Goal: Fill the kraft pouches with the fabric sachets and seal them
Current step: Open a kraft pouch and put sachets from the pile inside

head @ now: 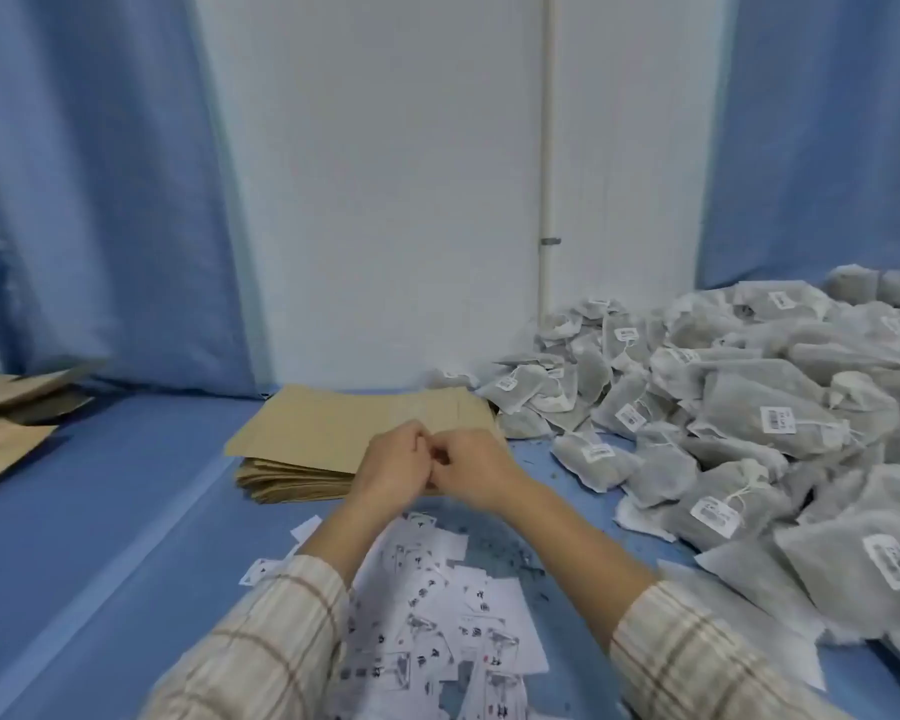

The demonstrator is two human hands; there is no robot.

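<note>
Sprawling across the blue table's [100,485] right side is lying a heap of fabric sachets [749,423]; a stack of kraft pouches [328,439] is sitting centre, where left hand [393,467] and right hand [471,472] are meeting with curled fingers, contents indiscernible, above paper slips [437,605].

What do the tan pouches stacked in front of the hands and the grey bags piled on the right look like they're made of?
Tan flat pouch stack: apparently kraft paper, matte, with thin crisp layered edges. Grey tagged sachets: seemingly thin non-woven or mesh fabric, slightly translucent and creased, with white string ties; the exact fibre cannot be told.
</note>
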